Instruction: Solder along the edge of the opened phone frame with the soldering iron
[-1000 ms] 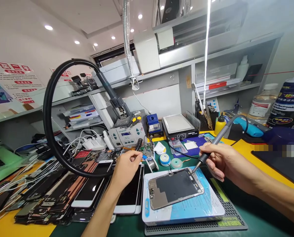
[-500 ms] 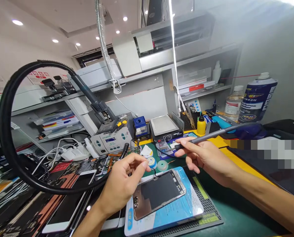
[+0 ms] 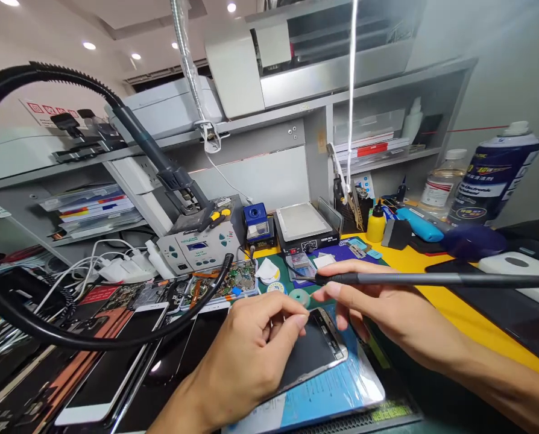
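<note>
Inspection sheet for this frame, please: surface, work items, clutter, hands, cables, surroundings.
Surface: green mat over a yellow benchtop.
Work items: phone frame lying on a blue package; soldering iron held level above it.
Clutter: stacked phone screens, circuit board tray.
Hands: left hand over the frame, fingers pinched; right hand grips the iron.
Cables: black hose, white cables.
Surroundings: rework station, hot plate, spray can.

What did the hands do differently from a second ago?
The right hand lifted the soldering iron off the phone frame and swung it level, tip pointing left. The left hand came from the phone pile over to the frame's top edge. The frame stayed on the blue packet.
</note>
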Demonstrator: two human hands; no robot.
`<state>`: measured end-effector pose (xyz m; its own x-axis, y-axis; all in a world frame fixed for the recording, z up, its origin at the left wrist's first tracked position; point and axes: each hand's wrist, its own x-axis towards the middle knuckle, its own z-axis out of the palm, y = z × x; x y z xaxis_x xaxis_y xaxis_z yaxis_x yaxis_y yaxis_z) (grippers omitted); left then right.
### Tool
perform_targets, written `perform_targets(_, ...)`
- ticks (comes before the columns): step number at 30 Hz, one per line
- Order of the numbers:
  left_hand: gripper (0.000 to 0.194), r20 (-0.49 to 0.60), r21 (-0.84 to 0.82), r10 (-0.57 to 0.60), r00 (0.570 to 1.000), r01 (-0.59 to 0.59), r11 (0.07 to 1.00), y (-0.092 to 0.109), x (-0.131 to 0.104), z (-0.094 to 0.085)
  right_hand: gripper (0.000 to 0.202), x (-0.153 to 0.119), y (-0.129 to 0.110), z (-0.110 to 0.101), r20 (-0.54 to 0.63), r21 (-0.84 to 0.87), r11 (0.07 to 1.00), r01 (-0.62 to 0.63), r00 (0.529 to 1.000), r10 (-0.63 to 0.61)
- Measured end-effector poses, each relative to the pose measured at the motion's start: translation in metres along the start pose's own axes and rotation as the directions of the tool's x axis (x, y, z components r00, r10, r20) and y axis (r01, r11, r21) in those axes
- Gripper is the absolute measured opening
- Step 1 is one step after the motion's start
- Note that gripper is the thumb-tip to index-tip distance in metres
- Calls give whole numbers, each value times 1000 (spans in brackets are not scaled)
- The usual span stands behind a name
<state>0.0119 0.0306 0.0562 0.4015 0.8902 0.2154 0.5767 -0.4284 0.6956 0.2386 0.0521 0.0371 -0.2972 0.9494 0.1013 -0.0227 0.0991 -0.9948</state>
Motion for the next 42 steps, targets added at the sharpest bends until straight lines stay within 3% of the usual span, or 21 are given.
perform_targets(9,15,-120,100,196,973,-185,978,-13,-2,19,28,-7,7,13,-22,-123,992,5,1000,-8)
perform_targets(13,13,-132,140,272,953,-254,957,-15,-3,24,23,-8,10,15,1,-174,982,75,997,-76)
perform_targets(20,11,-149,159,288,946,-264,951,-15,-4,24,12,-10,10,15,5,-356,904,237,968,-251)
perform_targets(27,11,-138,204,290,947,-259,944,-15,-8,19,12,-12,13,18,12,-442,866,232,967,-253)
perform_targets(31,12,-93,223,297,950,-271,936,-20,-11,14,13,-11,7,12,-15,-319,937,140,988,-152)
perform_targets(35,15,27,238,290,957,-288,927,-19,-15,7,25,-4,1,-1,-40,-50,999,-3,999,1)
perform_targets(39,16,102,309,314,944,-330,892,-17,-20,6,23,6,-4,-9,-114,252,966,-57,989,89)
perform_targets(42,18,107,343,352,930,-367,865,-17,-22,9,21,11,-5,-11,-166,353,926,-130,966,199)
